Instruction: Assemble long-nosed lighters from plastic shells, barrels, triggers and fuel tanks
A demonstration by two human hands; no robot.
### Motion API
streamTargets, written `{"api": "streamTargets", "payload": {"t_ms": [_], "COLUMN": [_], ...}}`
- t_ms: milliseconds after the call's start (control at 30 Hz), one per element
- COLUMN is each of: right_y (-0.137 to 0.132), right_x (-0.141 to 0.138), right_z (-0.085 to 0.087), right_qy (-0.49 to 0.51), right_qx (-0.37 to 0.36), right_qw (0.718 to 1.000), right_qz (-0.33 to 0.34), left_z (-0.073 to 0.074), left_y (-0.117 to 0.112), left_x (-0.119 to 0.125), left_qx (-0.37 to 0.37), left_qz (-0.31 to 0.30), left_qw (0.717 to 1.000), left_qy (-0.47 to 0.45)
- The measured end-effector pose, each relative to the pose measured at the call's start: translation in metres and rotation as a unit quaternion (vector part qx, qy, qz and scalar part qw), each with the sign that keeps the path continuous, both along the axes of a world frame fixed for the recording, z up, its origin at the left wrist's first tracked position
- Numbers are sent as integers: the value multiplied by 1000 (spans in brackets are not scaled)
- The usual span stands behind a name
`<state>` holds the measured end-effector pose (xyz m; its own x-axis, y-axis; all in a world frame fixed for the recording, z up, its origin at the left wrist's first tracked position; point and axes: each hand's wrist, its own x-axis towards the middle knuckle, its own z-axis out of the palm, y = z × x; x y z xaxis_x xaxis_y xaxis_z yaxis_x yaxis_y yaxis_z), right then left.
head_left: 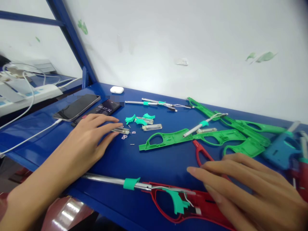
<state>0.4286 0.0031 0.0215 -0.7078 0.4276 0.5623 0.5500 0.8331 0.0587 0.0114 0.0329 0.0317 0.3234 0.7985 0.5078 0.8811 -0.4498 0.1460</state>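
One red lighter half-shell carries metal tube and trigger, uncovered; we find left hand curled at clear tank, grip unclear, right hand loosely open, apparently empty.

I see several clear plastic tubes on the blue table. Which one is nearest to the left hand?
The leftmost tube, lying right at the left hand. The other tubes all lie farther right, apart from that hand.
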Motion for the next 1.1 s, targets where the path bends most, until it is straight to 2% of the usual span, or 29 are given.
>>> {"api": "streamTargets", "payload": {"t_ms": [267,367,467,600,667,733,833,933,1100], "right_y": [6,10,21,40,51,63,83,100,109], "right_x": [4,0,-12,-52,-81,-110,-147,-169,-186], "right_z": [-7,0,16,31,33,34,36,40,43], "right_qy": [2,22,9,-3,-13,-40,-108,-173,-239], "right_qx": [-34,-2,17,50,59,47,28,16,13], "right_qw": [999,1000,999,999,998,997,992,982,965], "right_qz": [-10,7,26,11,29,40,55,72,107], "left_z": [-10,-12,-6,18,30,42,55,62,59], "left_y": [5,2,-2,-11,-18,-26,-36,-41,-40], "left_x": [-5,-3,1,3,2,0,-4,-7,-7], "left_qx": [-14,-26,-36,-45,-55,-72,-112,-144,-178], "left_qz": [-3,10,20,43,64,73,54,32,0], "left_qw": [1000,999,995,983,970,954,925,895,861], "left_qy": [-12,-41,-87,-174,-226,-282,-359,-421,-477]}}
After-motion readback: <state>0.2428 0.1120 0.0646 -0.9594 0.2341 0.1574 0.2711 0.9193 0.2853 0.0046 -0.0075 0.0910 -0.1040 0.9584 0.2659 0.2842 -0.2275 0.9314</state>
